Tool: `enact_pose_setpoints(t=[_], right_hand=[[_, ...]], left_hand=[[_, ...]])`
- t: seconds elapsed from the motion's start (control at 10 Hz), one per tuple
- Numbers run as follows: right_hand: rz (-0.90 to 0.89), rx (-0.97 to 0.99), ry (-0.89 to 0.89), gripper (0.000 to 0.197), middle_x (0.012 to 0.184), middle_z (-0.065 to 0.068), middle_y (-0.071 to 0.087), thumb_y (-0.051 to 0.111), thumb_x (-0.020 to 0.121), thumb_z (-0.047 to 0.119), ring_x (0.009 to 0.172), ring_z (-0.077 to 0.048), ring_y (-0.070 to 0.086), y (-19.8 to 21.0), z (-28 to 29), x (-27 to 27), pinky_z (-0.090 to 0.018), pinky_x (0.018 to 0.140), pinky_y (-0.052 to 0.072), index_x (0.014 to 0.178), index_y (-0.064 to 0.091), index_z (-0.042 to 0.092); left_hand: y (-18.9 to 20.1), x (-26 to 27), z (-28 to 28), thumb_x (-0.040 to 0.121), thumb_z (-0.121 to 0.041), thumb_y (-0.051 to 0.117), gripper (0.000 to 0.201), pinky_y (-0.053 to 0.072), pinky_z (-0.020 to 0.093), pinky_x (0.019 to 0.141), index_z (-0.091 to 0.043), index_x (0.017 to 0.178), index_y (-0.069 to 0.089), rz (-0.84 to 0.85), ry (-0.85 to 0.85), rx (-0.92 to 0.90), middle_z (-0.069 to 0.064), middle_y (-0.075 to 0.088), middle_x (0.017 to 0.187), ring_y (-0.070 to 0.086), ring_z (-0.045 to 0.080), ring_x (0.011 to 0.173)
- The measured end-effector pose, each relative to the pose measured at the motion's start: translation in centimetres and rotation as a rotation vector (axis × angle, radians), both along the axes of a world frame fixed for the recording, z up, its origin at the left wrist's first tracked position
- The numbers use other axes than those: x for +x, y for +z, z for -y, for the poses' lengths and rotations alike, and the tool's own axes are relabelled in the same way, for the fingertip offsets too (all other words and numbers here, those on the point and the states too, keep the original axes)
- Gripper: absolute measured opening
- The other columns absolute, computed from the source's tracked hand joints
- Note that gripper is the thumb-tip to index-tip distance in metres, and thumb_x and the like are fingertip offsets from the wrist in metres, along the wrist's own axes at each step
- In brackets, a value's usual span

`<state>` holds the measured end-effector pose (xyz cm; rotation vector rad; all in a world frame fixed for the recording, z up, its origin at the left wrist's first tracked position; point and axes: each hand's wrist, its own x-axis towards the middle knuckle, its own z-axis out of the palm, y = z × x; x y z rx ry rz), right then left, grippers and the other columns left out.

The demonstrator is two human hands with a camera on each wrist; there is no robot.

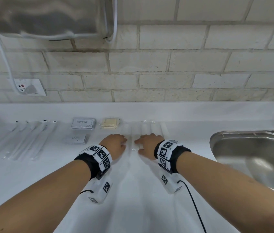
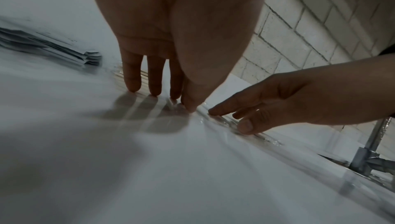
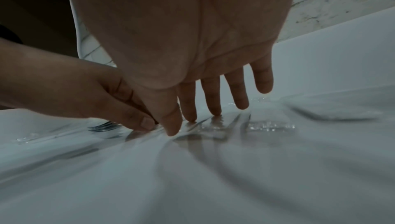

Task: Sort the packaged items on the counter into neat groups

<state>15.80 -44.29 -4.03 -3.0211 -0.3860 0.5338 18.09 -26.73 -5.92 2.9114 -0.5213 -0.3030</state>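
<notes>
- the left hand [image 1: 114, 144] lies palm down on the white counter [image 1: 141, 207], fingers straight and spread; in the left wrist view its fingertips [image 2: 133, 87] press flat on a row of long clear-wrapped white items [image 1: 147, 130], gripping nothing
- the right hand [image 1: 147, 143] lies beside it, just apart, fingers straight and loose, its tips touching the same glossy wrappers; it holds nothing
- those long white items lie parallel, side by side, running from the wall toward the person, between the two hands and out past the right hand toward the sink; the film is thin, shiny and crinkled at the sealed ends; i cannot tell what is inside
- far left, a second row of slim clear-wrapped toothbrushes [image 1: 30, 140] lies fanned slightly, well apart from the hands
- between the rows, a stack of flat grey shampoo sachets [image 1: 83, 123] with a printed label sits near the wall; a smaller grey stack of toothpaste sachets [image 1: 75, 139] sits just in front of it
- just right of the shampoo stack is a square pale-yellow pack [image 1: 110, 123] in clear film
- a rounded stainless steel sink [image 1: 254, 148] is set into the counter at right
- behind is a matt off-white brick wall [image 1: 183, 68] with a socket [image 1: 29, 86] and a white cable [image 1: 3, 52]
</notes>
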Motion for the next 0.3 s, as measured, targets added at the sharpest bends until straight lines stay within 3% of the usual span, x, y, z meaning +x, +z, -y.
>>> enact_pose_setpoints(t=[0.3], right_hand=[[0.045,0.035,-0.007,0.062,0.153,0.001,0.034,0.049,0.091,0.032,0.135,-0.027,0.036,0.12,0.02,-0.08,-0.043,0.109,0.031,0.149,0.026,0.029]], left_hand=[[0.38,0.15,0.07,0.1,-0.024,0.042,0.044,0.028,0.029,0.113,-0.017,0.143,0.046,0.009,0.022,-0.042,0.002,0.04,0.152,0.039,0.022,0.138]])
